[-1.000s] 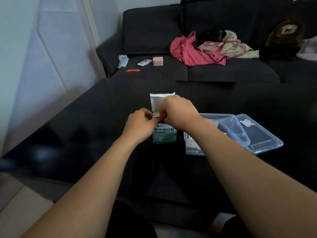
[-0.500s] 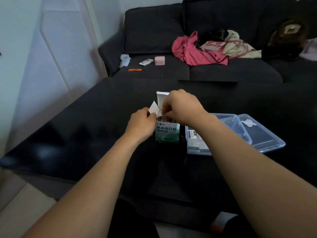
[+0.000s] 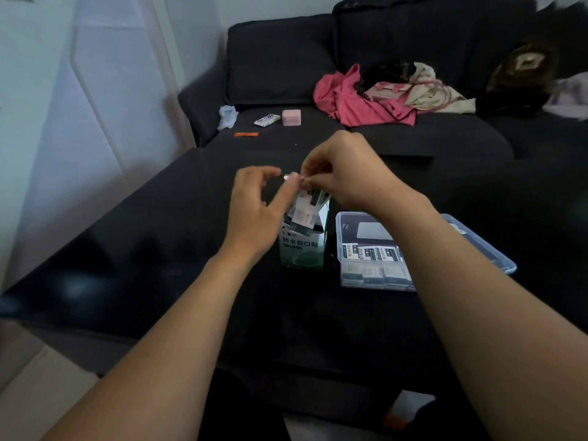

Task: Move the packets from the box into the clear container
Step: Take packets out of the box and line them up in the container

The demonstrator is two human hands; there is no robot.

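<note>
A small green and white box stands upright on the black table. Above its open top my right hand pinches a bunch of white packets by their upper edge, half pulled out of the box. My left hand is beside the box on its left, fingers loosely spread, thumb touching the packets' top edge. The clear container sits just right of the box with several packets lying inside; my right forearm hides part of it.
The container's clear lid lies open behind my right forearm. A dark sofa beyond the table holds pink clothing, a pink case, a small packet and an orange strip. A white wall is at the left.
My right hand has risen and drawn the packets up out of the box. My left hand has let go of the box flap and opened its fingers.
</note>
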